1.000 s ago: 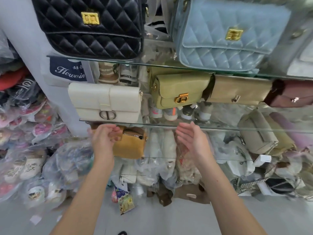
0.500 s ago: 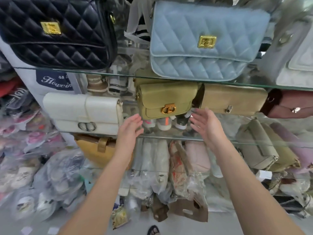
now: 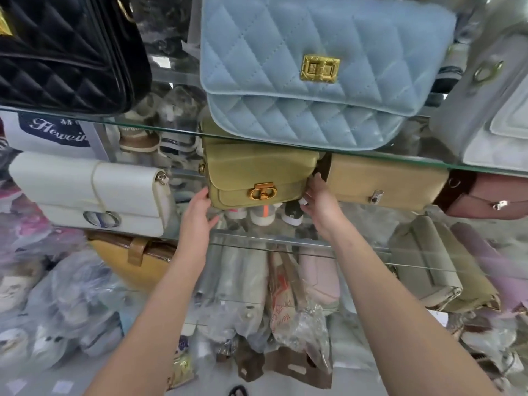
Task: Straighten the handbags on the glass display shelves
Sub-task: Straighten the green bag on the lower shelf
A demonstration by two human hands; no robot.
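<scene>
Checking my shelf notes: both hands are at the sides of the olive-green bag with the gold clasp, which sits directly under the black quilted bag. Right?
Not quite. The head view shows the olive-green bag directly under the light blue quilted bag, not the black one. The left hand and right hand are indeed at its sides.

Handbags (image 3: 261, 174): 10 visible; glass shelves (image 3: 285, 241): 3; hands (image 3: 198, 214): 2.
</scene>
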